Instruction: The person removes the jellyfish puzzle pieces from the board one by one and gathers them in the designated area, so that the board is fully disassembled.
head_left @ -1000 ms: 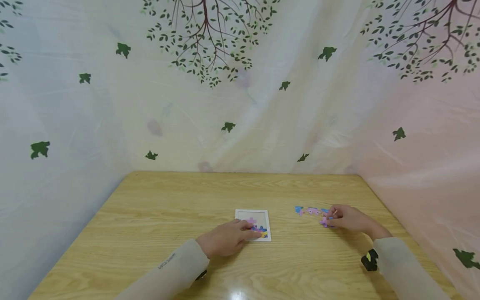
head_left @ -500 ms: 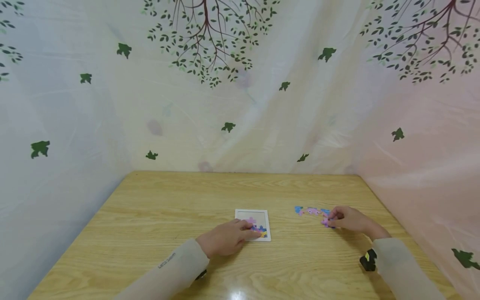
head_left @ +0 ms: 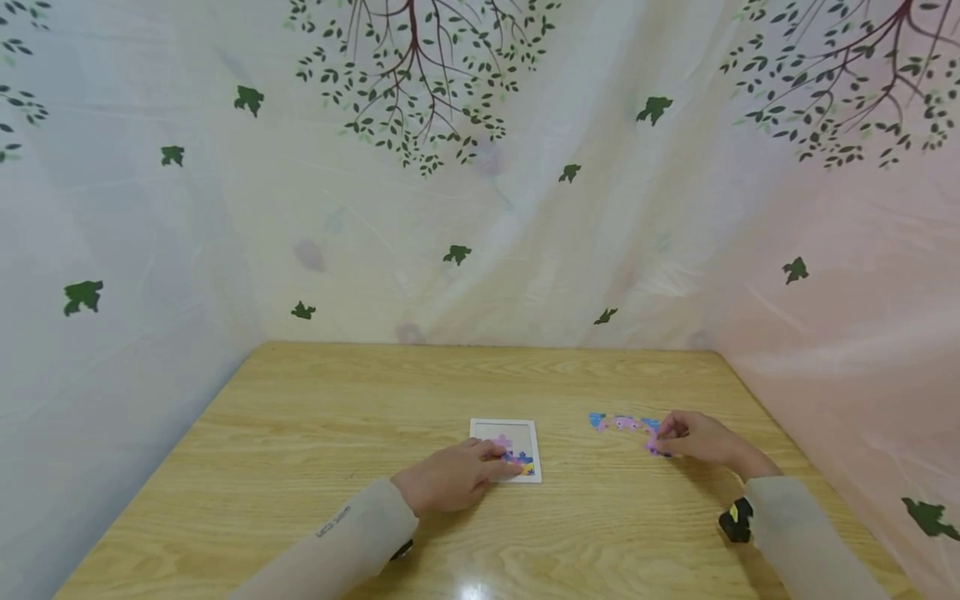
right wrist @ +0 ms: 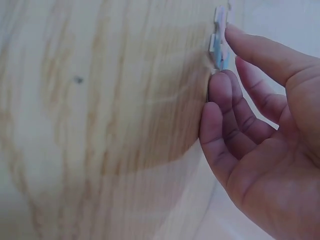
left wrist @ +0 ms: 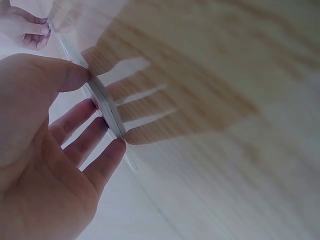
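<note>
A white square puzzle frame [head_left: 535, 442] lies mid-table with several joined puzzle pieces [head_left: 519, 458] in its near part, pink, blue and yellow. My left hand [head_left: 450, 477] rests over its near left side, fingers stretched onto the pieces and frame. In the left wrist view, the left hand's fingertips [left wrist: 117, 145] touch the thin tray edge. To the right, my right hand [head_left: 701, 437] pinches a pink puzzle piece [head_left: 651, 446] low at the table between thumb and fingers. The right wrist view has the thumb against the pieces [right wrist: 220, 42]; the fingertips' exact contact is partly hidden.
More loose pieces lie left of the right hand: a blue and pink one [head_left: 597, 421] and a pink one with eyes [head_left: 626, 422]. The wooden table [head_left: 360, 383] ends at a printed curtain [head_left: 480, 292] behind and at both sides.
My right hand has shifted very slightly, and the pink piece at its fingertips has moved a little to the right. The left hand and the frame have stayed in place.
</note>
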### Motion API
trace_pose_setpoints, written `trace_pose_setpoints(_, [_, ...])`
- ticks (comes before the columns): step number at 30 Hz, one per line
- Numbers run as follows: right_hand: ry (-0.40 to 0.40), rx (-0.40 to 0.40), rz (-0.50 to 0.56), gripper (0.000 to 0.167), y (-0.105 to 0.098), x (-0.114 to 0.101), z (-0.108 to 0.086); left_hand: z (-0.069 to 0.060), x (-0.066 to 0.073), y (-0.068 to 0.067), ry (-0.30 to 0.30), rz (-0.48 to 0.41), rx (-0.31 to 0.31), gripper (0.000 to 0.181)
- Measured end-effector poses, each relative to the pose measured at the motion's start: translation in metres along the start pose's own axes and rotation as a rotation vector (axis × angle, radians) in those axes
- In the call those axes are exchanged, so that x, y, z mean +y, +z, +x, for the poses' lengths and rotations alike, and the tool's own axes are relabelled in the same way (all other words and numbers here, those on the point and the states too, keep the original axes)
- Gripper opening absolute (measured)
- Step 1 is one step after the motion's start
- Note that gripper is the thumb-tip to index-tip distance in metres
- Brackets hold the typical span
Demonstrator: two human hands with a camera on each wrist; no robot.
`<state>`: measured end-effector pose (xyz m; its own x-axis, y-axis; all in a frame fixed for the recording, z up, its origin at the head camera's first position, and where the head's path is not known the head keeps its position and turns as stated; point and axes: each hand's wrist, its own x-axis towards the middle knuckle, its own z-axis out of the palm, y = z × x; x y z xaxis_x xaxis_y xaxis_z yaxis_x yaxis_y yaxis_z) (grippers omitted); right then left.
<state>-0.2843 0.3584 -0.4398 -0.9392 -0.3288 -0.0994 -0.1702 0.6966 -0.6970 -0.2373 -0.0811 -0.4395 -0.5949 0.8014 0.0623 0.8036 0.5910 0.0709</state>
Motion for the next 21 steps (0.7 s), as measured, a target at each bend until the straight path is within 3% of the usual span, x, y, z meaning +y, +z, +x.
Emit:
trace_pose_setpoints(8, [-0.038,0.022,-0.047,0.021,0.001,-0.012,0.008,-0.001,-0.002,0.004,0.016,-0.037,0.032,0.042])
trace_pose_setpoints(16, [-0.110,-0.034,-0.015,0.017,0.012,-0.040,0.023,-0.002,-0.004,0.004,0.033,-0.090,0.085,0.035])
trace_pose_setpoints(21, [-0.133,-0.047,-0.031,0.015,0.025,-0.057,0.037,-0.002,-0.004,0.002,0.026,-0.096,0.059,0.025])
